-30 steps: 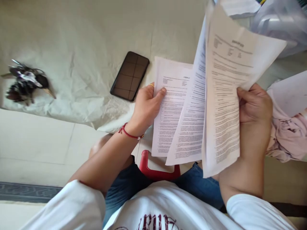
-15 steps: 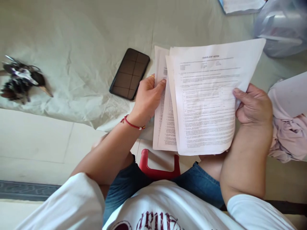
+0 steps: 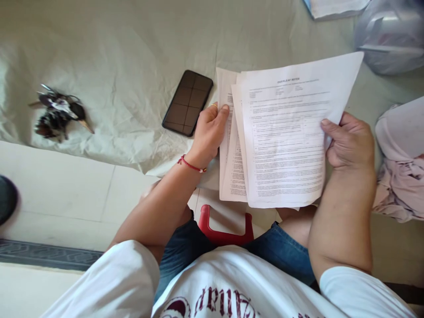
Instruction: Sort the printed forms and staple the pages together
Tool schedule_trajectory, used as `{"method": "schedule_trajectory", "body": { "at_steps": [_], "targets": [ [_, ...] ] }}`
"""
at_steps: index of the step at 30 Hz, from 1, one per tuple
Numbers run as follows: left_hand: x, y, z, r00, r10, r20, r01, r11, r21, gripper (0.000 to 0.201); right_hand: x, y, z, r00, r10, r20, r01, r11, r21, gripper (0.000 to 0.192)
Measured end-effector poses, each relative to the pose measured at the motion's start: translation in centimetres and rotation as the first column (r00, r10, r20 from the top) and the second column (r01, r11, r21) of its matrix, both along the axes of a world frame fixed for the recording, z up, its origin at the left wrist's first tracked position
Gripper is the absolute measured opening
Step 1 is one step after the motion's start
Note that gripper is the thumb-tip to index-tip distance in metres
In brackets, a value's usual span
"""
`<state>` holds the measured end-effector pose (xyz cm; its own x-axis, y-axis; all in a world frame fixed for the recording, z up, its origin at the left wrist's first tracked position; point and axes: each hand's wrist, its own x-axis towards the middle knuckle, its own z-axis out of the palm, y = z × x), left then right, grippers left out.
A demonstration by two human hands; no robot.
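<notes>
Printed sheets of paper [image 3: 285, 145] are fanned out in front of me, the top one headed "OVERLEAF NOTES". My left hand [image 3: 212, 130] is closed on the left edge of the rear sheets [image 3: 230, 172], its thumb on top. My right hand [image 3: 349, 139] pinches the right side of the top sheet, with the thumb over the print and the other fingers behind. A black phone [image 3: 187, 102] lies screen up just left of my left hand. How many sheets there are, I cannot tell.
A bunch of keys [image 3: 61, 112] lies on the cloth-covered surface [image 3: 132, 57] at the left. Back right are a clear plastic bag [image 3: 391, 39] and a stack of paper [image 3: 338, 8]. Crumpled pinkish cloth [image 3: 399, 185] sits at the right. A red stool [image 3: 227, 236] shows between my legs.
The view has shifted slightly, so the keys and phone appear farther right. A dark round object has come into view at the left edge. Both hands keep their hold on the sheets.
</notes>
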<state>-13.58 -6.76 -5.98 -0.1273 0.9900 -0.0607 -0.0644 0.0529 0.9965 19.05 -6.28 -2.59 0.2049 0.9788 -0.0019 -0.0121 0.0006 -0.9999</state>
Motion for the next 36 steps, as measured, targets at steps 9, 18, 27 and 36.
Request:
{"method": "schedule_trajectory", "body": {
  "at_steps": [9, 18, 27, 36],
  "targets": [
    [0.2, -0.1, 0.2, 0.998, -0.041, 0.052, 0.039, 0.999, 0.032, 0.055, -0.6, 0.4, -0.2, 1.0, -0.021, -0.001, 0.021, 1.0, 0.012, 0.066],
    [0.7, 0.0, -0.2, 0.999, 0.005, 0.04, -0.006, 1.0, 0.03, 0.05, -1.6, 0.0, -0.2, 1.0, -0.023, 0.005, 0.023, 1.0, 0.015, 0.064],
    [0.5, 0.1, -0.6, 1.0, 0.029, -0.003, -0.028, 0.997, 0.07, 0.064, -1.5, 0.2, -0.4, 0.997, -0.042, 0.061, 0.037, 0.996, 0.083, 0.056],
    [0.6, -0.3, -0.3, 0.999, 0.032, -0.012, -0.031, 0.996, 0.088, 0.064, -0.2, 0.5, 0.0, 0.979, -0.057, 0.194, 0.056, 0.998, 0.013, 0.064]
  ]
}}
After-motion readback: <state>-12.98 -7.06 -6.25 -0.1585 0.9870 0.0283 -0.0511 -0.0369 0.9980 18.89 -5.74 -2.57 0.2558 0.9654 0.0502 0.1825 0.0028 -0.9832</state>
